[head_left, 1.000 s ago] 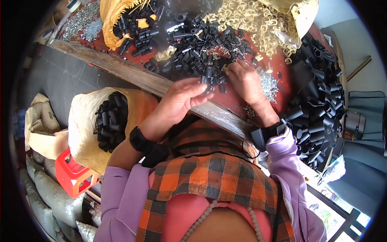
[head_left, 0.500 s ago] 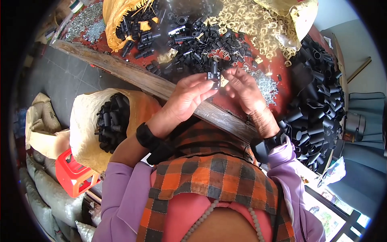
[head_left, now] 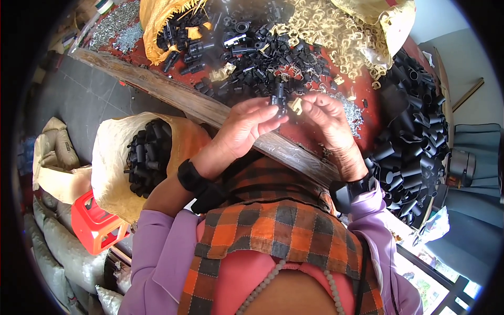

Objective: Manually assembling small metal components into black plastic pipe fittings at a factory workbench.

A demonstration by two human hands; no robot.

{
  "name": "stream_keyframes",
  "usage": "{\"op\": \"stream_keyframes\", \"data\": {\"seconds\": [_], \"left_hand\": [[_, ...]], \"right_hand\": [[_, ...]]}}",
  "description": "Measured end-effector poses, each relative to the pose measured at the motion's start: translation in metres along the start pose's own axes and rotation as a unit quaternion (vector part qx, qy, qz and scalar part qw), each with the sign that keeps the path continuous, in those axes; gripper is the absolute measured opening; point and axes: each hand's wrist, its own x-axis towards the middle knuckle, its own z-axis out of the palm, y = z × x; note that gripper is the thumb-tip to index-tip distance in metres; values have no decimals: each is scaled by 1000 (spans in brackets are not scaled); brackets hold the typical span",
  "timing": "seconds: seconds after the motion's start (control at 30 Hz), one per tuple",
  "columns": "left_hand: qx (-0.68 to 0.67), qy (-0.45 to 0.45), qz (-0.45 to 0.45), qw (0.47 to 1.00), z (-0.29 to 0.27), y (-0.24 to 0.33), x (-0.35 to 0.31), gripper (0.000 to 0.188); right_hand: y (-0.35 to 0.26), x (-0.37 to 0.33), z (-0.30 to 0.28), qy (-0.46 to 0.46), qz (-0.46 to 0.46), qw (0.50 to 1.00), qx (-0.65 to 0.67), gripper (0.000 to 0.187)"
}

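Note:
Over the table's near edge, my left hand (head_left: pixel 251 122) grips a black plastic fitting (head_left: pixel 279 100) with a narrow stem pointing away from me. Just right of it, my right hand (head_left: pixel 329 116) pinches a small cream-coloured plastic clip (head_left: pixel 296 106) between thumb and fingers. A small gap separates the clip from the fitting. Beyond my hands lies a heap of small black plastic parts (head_left: pixel 262 71). Farther back spreads a pile of similar cream clips (head_left: pixel 341 42). Small silvery metal pieces (head_left: pixel 353 116) lie just beyond my right hand.
A wooden rail (head_left: pixel 157 89) edges the red table. Black tubes (head_left: pixel 415 136) are piled at the right. On the left stand an open sack (head_left: pixel 107 157) of black parts and a red stool (head_left: pixel 94 223). A yellow sack (head_left: pixel 149 37) spills more black fittings at the back left.
My right hand has drawn slightly right, away from the fitting, and the cream clip in its fingers shows more fully. My left hand still holds the fitting in nearly the same place.

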Motion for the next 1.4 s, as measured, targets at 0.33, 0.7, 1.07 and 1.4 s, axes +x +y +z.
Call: {"op": "stream_keyframes", "data": {"seconds": [0.33, 0.7, 1.07, 1.4], "left_hand": [[1, -42, -52, 998, -8, -4, -5, 25], [-4, -51, -97, 994, 4, -5, -4, 26], [77, -15, -69, 995, 1, 6, -6, 17], [49, -4, -79, 996, 2, 0, -3, 18]], "right_hand": [[-17, 3, 10, -103, -47, 986, -120, 13], [-13, 4, 8, -109, -19, 990, -93, 11], [-26, -1, -134, 225, -32, 689, -688, 21], [7, 9, -179, 208, 24, 668, -714, 20]]}}
